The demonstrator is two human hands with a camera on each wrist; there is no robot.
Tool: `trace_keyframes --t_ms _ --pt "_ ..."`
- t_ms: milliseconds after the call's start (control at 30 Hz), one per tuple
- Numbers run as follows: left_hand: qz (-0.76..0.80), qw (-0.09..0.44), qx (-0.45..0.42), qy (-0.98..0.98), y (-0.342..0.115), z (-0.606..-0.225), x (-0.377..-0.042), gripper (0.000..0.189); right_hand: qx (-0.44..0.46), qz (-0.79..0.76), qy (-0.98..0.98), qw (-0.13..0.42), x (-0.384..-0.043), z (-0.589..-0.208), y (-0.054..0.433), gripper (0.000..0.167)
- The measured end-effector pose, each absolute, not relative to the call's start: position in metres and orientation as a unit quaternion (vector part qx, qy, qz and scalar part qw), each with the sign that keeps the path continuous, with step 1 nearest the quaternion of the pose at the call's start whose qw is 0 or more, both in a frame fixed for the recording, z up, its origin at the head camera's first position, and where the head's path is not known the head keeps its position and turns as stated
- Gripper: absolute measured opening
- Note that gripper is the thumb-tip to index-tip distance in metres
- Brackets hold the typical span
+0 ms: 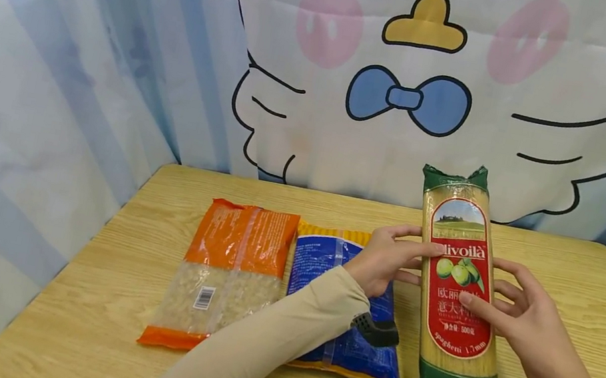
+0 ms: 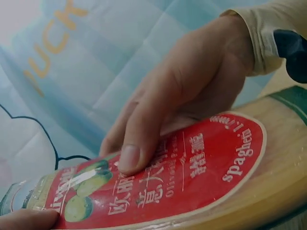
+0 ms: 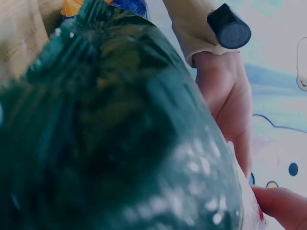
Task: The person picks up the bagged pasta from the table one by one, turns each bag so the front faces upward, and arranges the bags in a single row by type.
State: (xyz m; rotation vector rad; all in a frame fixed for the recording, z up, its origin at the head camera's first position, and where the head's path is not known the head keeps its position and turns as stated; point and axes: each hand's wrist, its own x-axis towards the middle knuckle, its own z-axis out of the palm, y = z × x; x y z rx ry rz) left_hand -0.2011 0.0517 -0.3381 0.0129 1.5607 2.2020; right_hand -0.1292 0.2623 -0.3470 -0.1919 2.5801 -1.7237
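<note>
Both hands hold a packet of spaghetti point(image 1: 448, 350) with green ends and a red label, front side up, at the right part of the table. My left hand point(image 1: 388, 258) grips its left edge, thumb on the label and fingers behind. On the other edge my right hand point(image 1: 528, 327) holds it the same way, its thumb across the lettering. The left wrist view shows the right thumb on the label of the spaghetti packet point(image 2: 192, 167). In the right wrist view the packet's green end point(image 3: 120, 120) fills much of the picture and hides most of the right hand.
A blue and yellow bag point(image 1: 316, 266) lies under the left forearm, partly covered by it. Left of it is an orange bag point(image 1: 245, 240) with a clear lower part and a barcode. The wooden table point(image 1: 97, 288) ends at a printed curtain point(image 1: 313, 130) behind.
</note>
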Motion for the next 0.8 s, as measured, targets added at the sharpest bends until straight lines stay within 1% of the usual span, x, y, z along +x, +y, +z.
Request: trace_keyframes --t_ms 100,267,367,600,800 --pt "0.803 0.215 0.004 0.557 0.052 -0.337 -0.203 0.026 -0.061 -0.551 0.832 0.03 -0.13 -0.347 0.265 0.061" --pt "0.802 0.218 0.002 0.556 0.051 -0.336 -0.205 0.03 -0.067 -0.55 0.828 0.089 -0.13 -0.343 0.275 0.068" --pt "0.8 0.22 -0.001 0.559 0.049 -0.336 -0.206 0.032 -0.072 -0.551 0.823 0.115 -0.13 -0.342 0.279 0.068" --pt "0.799 0.232 -0.001 0.555 0.051 -0.339 -0.207 0.03 -0.058 -0.542 0.829 0.123 -0.129 -0.343 0.284 0.065" --pt "0.804 0.239 -0.001 0.544 0.053 -0.341 -0.207 0.029 -0.056 -0.534 0.835 0.117 -0.13 -0.344 0.289 0.068"
